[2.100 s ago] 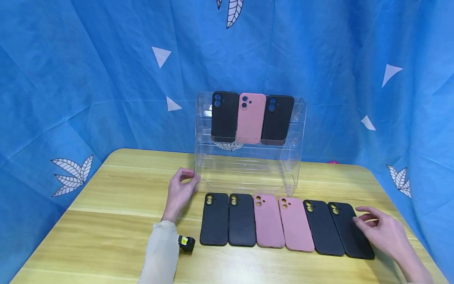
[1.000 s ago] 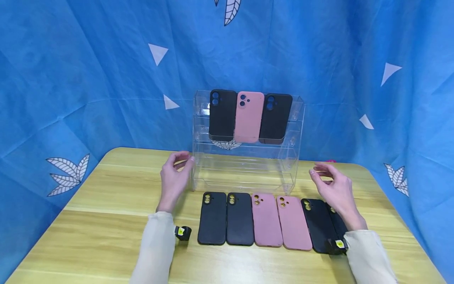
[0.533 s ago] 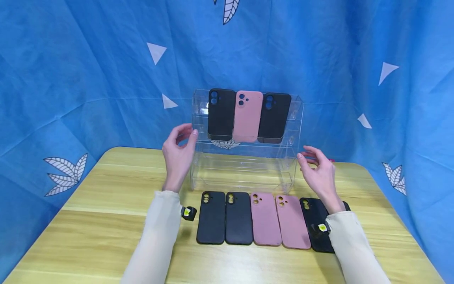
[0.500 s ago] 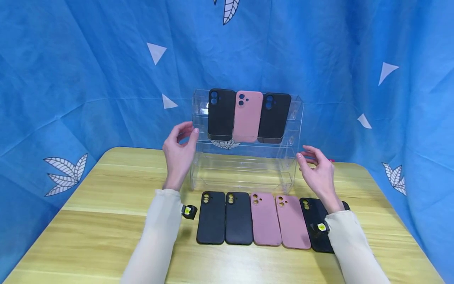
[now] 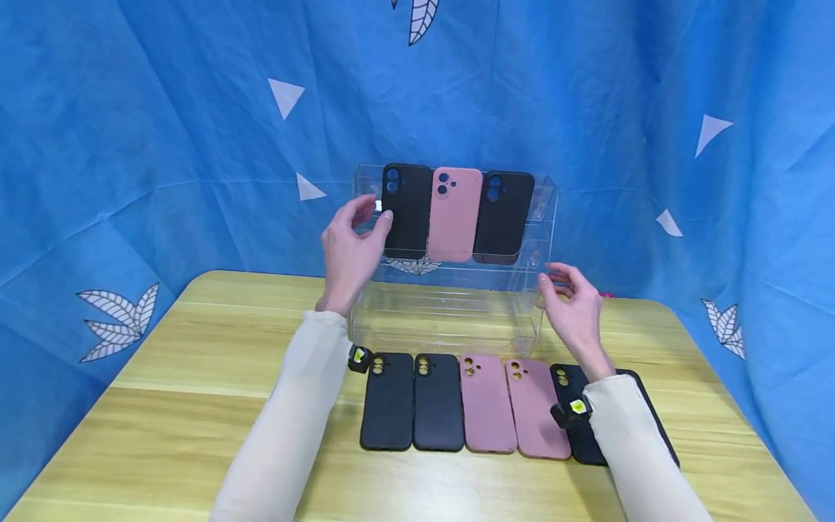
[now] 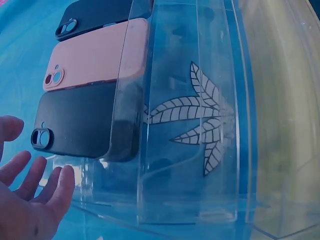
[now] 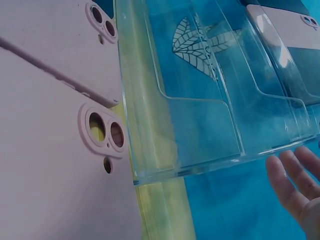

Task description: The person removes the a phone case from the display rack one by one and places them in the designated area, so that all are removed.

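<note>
A clear acrylic display stand (image 5: 450, 341) holds a black phone case (image 5: 409, 217), a pink phone case (image 5: 454, 217) and another black phone case (image 5: 505, 217) on its top tier. My left hand (image 5: 352, 254) is raised by the leftmost case, thumb and fingers apart. In the left wrist view, that hand (image 6: 30, 205) is beside the black case's camera end, with nothing in its grasp. At the stand's right side is my right hand (image 5: 574, 312), fingers loosely bent and holding nothing. In the right wrist view its fingertips (image 7: 276, 165) lie close to the side edge; contact is unclear.
In front of the stand lies a row of phone cases: black ones (image 5: 387, 406) at the left, pink ones (image 5: 488, 406) in the middle, black ones (image 5: 655, 420) at the right, partly behind my right forearm. A blue curtain (image 5: 196, 145) hangs behind the wooden table (image 5: 196, 406).
My right hand has left the rightmost black case on the table and moved left to the stand's side. My left hand has risen along the stand to the top tier's left case.
</note>
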### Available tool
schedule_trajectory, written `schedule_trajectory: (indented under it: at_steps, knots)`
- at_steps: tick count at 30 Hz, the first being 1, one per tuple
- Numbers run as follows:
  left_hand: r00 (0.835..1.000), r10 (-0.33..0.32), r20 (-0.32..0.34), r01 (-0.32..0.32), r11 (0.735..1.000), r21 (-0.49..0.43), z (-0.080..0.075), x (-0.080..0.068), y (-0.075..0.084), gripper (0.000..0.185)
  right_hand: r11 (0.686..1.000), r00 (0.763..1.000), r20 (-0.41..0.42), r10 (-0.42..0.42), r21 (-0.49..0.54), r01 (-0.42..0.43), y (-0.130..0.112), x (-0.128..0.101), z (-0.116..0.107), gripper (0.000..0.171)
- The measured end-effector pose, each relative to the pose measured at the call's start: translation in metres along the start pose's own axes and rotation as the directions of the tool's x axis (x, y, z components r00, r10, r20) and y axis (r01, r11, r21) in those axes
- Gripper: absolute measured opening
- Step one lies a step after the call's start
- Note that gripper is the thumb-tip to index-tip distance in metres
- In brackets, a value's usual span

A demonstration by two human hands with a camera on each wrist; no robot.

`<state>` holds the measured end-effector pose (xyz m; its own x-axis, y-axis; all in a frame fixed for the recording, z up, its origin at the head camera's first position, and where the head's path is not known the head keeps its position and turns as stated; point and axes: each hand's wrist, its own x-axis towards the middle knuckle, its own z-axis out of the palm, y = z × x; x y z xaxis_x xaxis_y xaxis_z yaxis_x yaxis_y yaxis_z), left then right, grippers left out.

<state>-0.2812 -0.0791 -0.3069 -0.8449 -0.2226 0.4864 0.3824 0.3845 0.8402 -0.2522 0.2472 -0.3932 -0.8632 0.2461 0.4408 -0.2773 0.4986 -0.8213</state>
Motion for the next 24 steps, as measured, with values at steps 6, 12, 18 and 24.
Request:
schedule_trajectory:
  at_steps: [6,12,18,24]
  knots:
    - [0.999,-0.009,0.034,0.007,0.998,0.068,0.008,0.007,0.003,0.046,1.000,1.000,-0.004,0.004,0.020,-0.004,0.002,0.002,0.002,0.032]
    - [0.996,-0.070,0.046,0.064,0.990,0.127,0.014,0.010,0.005,0.052,1.000,1.000,0.001,-0.007,0.017,0.007,0.002,0.001,0.001,0.031]
    - [0.996,-0.093,0.018,0.088,0.978,0.187,0.018,0.012,0.005,0.052,1.000,1.000,0.015,-0.012,0.026,0.011,0.001,0.000,0.000,0.031]
    - [0.996,-0.091,0.002,0.087,0.963,0.256,0.021,0.013,0.007,0.052,0.999,0.999,0.035,0.027,0.033,-0.028,-0.002,-0.002,-0.001,0.034]
